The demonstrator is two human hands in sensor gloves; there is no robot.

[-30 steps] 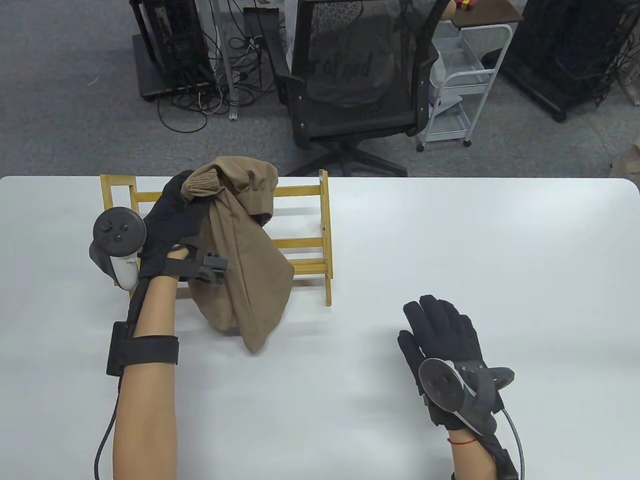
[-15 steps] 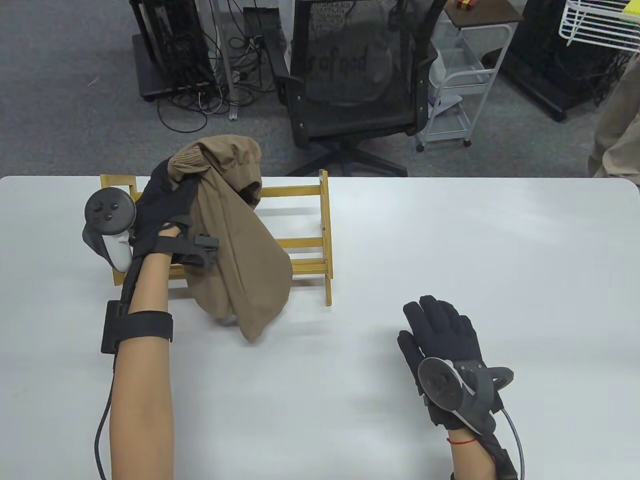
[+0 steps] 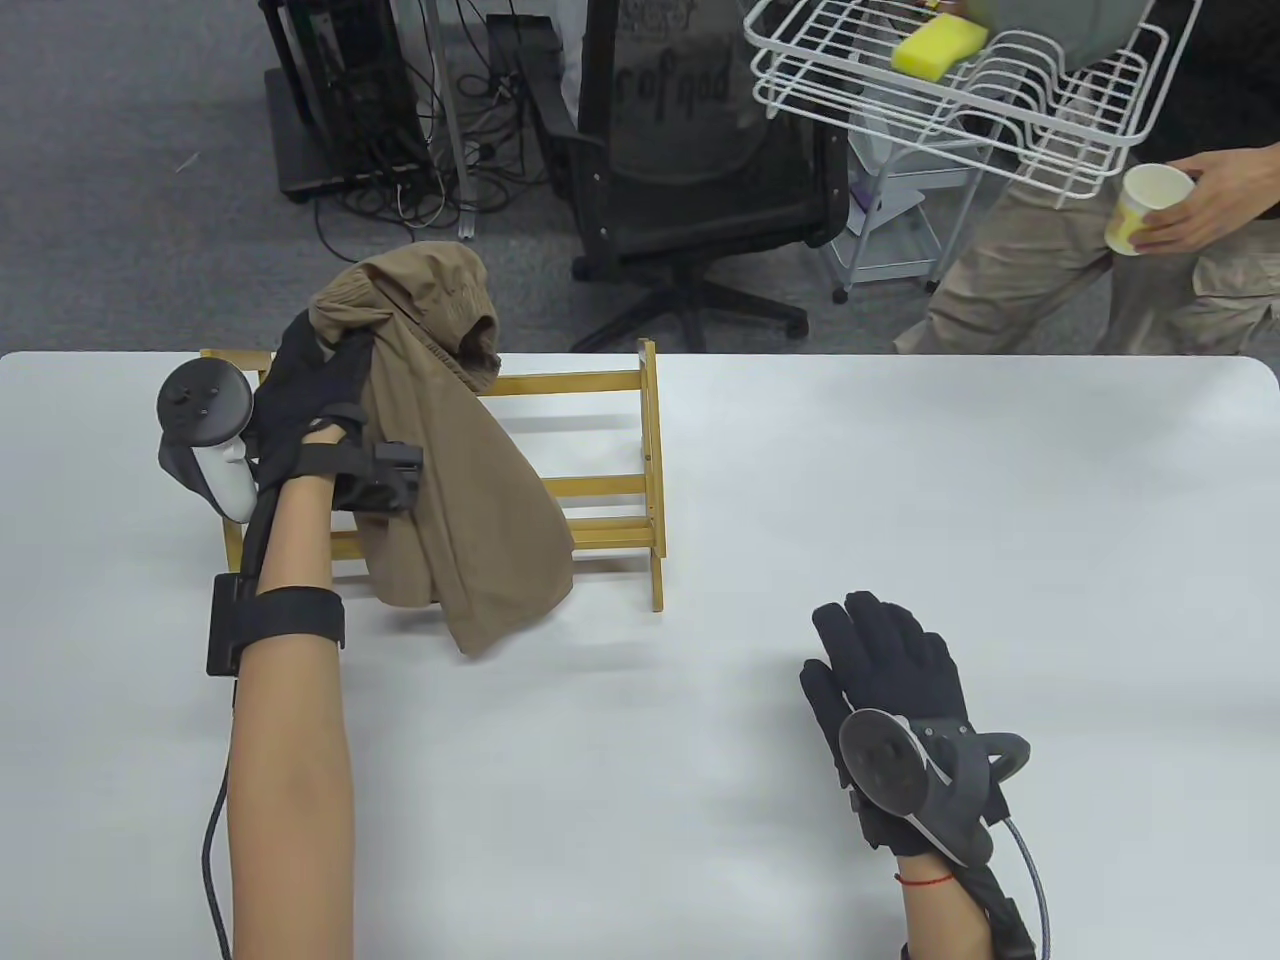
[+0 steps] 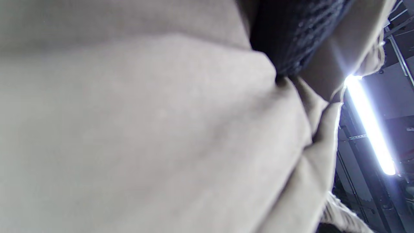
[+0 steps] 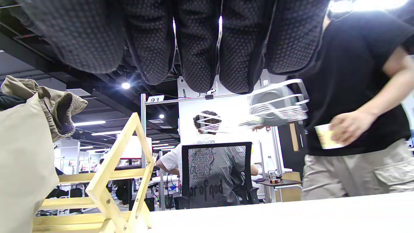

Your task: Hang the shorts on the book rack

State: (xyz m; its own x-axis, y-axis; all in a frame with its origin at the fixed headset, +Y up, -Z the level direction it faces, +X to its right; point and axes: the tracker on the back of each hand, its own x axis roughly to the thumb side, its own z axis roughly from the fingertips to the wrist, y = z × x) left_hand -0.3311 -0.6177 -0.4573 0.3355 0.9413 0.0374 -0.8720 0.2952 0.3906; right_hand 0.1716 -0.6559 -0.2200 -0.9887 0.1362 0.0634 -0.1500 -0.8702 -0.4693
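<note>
My left hand [image 3: 320, 385] grips the waistband of tan shorts [image 3: 450, 480] and holds them up over the wooden book rack [image 3: 600, 485] at the table's back left. The fabric hangs down in front of the rack's slats, its lower end just above the table. In the left wrist view the shorts [image 4: 145, 129] fill almost the whole frame. In the right wrist view the shorts [image 5: 22, 152] hang at the left beside the rack [image 5: 119, 181]. My right hand [image 3: 885, 665] rests flat and empty on the table at the front right, fingers [image 5: 197, 42] stretched out.
The white table [image 3: 900, 480] stretches to the right of the rack. Behind the far edge stands a black office chair [image 3: 700, 160]. A person [image 3: 1110, 260] at the back right carries a white wire dish rack [image 3: 950, 90] and a paper cup [image 3: 1145, 208].
My left hand has lifted the shorts higher and farther back over the rack. A person with a wire rack and cup has walked in at the back right. My right hand has not moved.
</note>
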